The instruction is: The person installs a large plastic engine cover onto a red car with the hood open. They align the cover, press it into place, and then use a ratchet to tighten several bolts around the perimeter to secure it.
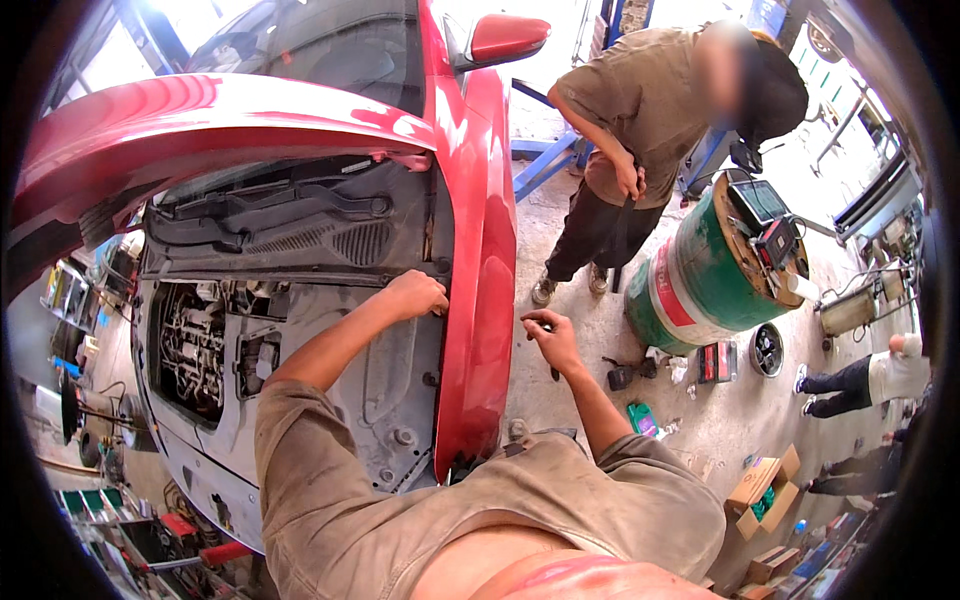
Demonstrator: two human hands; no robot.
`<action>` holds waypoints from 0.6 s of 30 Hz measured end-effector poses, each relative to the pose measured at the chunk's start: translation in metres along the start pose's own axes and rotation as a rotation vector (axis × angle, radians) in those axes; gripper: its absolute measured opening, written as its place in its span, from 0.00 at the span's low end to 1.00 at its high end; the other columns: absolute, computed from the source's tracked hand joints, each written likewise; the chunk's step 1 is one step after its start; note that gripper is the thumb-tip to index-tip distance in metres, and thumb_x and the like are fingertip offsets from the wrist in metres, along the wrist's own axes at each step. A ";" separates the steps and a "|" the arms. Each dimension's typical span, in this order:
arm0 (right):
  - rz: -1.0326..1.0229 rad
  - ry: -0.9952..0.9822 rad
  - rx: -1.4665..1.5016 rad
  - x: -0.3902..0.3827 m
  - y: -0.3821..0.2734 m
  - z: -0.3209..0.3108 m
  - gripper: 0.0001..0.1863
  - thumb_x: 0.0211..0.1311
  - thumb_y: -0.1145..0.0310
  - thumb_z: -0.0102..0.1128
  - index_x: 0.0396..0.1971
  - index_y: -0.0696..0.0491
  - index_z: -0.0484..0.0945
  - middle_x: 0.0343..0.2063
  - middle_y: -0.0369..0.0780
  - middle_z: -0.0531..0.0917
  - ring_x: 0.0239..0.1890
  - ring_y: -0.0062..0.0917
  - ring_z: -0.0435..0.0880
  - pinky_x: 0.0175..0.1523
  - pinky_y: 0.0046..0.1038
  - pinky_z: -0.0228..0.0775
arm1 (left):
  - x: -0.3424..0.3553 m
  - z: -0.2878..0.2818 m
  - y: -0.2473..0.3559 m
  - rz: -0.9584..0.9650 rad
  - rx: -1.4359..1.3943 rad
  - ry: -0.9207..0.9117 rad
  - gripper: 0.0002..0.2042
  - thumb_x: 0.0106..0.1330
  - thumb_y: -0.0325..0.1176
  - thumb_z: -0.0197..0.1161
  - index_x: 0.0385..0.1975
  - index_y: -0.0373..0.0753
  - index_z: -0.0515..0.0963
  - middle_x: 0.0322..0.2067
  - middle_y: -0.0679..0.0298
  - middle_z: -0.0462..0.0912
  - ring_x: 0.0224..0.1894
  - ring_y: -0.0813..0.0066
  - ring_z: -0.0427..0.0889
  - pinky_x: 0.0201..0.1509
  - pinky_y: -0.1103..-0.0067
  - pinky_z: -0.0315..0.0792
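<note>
The red car's front fender (pixel 476 270) runs between my two hands. My left hand (pixel 415 295) is closed at the fender's inner edge, over the grey engine bay panel (pixel 345 340); what its fingers pinch, if anything, is hidden. On the fender's outer side, my right hand (pixel 552 336) is held with curled fingers, apart from the red paint. Something small and dark shows at those fingers, too small to name. Above the bay stands the raised red hood (pixel 230 105), and the black cowl cover (pixel 290 225) lies below the windshield.
A co-worker (pixel 645 110) stands beyond the fender, hands together. Right of them is a green drum (pixel 690 262) carrying a screen device (pixel 758 203). On the floor are a battery (pixel 716 362), a round bowl (pixel 767 350), a green bottle (pixel 643 419) and an open carton (pixel 765 490).
</note>
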State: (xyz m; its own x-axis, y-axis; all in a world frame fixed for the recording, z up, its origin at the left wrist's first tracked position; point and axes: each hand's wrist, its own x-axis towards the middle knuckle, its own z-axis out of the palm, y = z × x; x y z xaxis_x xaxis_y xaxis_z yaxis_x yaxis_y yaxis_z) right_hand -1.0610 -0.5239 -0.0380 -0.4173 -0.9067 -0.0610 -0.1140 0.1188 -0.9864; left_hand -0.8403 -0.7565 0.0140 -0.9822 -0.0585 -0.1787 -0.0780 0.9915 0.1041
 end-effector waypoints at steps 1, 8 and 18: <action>0.006 0.020 -0.015 -0.004 0.002 -0.006 0.09 0.61 0.70 0.60 0.37 0.59 0.83 0.23 0.37 0.83 0.26 0.16 0.79 0.31 0.21 0.70 | 0.000 0.000 0.001 0.010 0.008 0.042 0.06 0.53 0.33 0.63 0.30 0.48 0.84 0.28 0.68 0.82 0.32 0.65 0.83 0.35 0.69 0.76; 0.016 0.082 -0.032 -0.018 0.014 -0.011 0.08 0.58 0.71 0.61 0.35 0.59 0.83 0.20 0.36 0.82 0.24 0.15 0.79 0.29 0.21 0.68 | -0.001 0.001 0.013 -0.124 -0.035 0.122 0.08 0.49 0.30 0.65 0.30 0.47 0.84 0.29 0.64 0.84 0.34 0.63 0.84 0.37 0.68 0.77; -0.220 -0.102 -0.191 0.006 -0.011 0.036 0.09 0.58 0.70 0.62 0.36 0.59 0.82 0.25 0.40 0.83 0.28 0.19 0.81 0.37 0.24 0.73 | 0.010 0.030 0.032 -0.464 0.031 0.280 0.05 0.49 0.30 0.63 0.26 0.43 0.83 0.28 0.56 0.84 0.33 0.54 0.83 0.39 0.63 0.77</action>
State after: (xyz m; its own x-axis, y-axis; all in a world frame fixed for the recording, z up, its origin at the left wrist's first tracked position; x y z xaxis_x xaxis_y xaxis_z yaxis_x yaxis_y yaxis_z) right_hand -1.0303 -0.5450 -0.0333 -0.2718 -0.9541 0.1261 -0.3630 -0.0198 -0.9316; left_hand -0.8471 -0.7217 -0.0141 -0.8541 -0.5155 0.0691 -0.5134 0.8569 0.0469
